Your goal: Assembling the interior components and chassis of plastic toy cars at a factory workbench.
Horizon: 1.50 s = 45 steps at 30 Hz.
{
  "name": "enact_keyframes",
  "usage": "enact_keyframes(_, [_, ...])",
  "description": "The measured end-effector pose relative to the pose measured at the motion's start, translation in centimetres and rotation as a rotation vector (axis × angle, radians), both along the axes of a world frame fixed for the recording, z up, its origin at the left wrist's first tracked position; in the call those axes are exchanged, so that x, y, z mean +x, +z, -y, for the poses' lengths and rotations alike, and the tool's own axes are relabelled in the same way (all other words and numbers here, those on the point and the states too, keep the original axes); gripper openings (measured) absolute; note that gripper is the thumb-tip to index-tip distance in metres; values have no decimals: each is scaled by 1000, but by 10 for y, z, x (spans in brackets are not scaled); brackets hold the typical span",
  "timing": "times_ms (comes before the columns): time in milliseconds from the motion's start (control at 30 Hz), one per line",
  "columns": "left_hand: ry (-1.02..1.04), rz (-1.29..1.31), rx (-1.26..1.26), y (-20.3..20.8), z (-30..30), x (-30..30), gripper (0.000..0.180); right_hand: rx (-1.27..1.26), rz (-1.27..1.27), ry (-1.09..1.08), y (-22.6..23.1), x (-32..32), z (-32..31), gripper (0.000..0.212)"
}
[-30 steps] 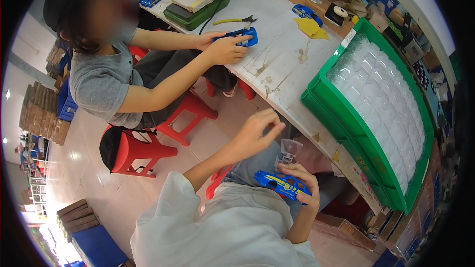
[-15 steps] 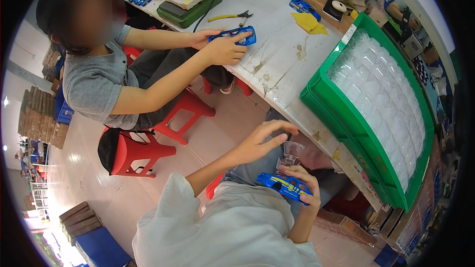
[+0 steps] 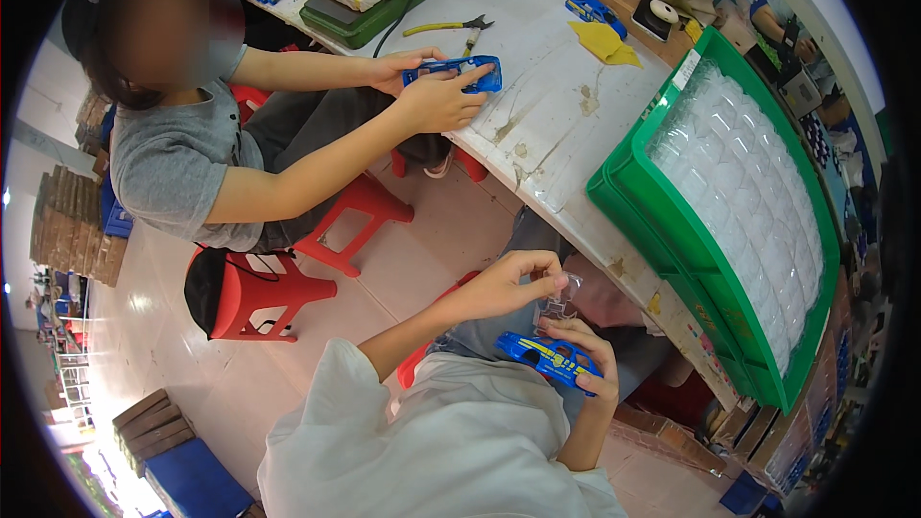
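My right hand (image 3: 597, 364) grips a blue toy car body (image 3: 549, 357) with yellow markings, above my lap. Just above its fingers stands a clear plastic part (image 3: 556, 308), apparently also steadied by that hand. My left hand (image 3: 518, 284) has thumb and forefinger pinched at the upper end of this clear part. Its other fingers are curled, and the exact contact is partly hidden.
A green crate (image 3: 662, 259) of clear plastic pieces stands at the table's right edge. Across the white table (image 3: 537, 77), a co-worker's hands (image 3: 441, 96) hold another blue car shell. Pliers (image 3: 449, 27), a yellow cloth (image 3: 602, 42) and a blue car (image 3: 597, 11) lie there; red stools (image 3: 269, 293) stand left.
My left hand has come down and to the right, its open fingers closing on the clear plastic part. The car body in my right hand has stayed nearly in place.
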State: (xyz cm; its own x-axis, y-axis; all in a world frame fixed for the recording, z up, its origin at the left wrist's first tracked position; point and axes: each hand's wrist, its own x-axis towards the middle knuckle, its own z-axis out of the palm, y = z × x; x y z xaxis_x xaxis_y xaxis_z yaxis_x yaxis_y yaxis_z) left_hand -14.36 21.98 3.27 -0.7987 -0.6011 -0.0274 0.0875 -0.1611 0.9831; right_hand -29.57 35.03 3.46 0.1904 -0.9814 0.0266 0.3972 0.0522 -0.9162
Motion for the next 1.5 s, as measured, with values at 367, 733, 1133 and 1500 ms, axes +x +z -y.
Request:
enact_keyframes(367, [38, 18, -229, 3, 10, 4, 28, -10, 5, 26, -2, 0, -1, 65])
enact_keyframes(733, [47, -63, -59, -4, 8, 0, 26, -49, 62, -19, -1, -4, -9, 67])
enact_keyframes(1133, [-318, -169, 203, 7, -30, -23, 21, -132, 354, -137, -21, -25, -35, 74])
enact_keyframes(1500, [-203, -237, 312, 6, -61, -49, 16, -230, 292, -154, -11, -39, -51, 75])
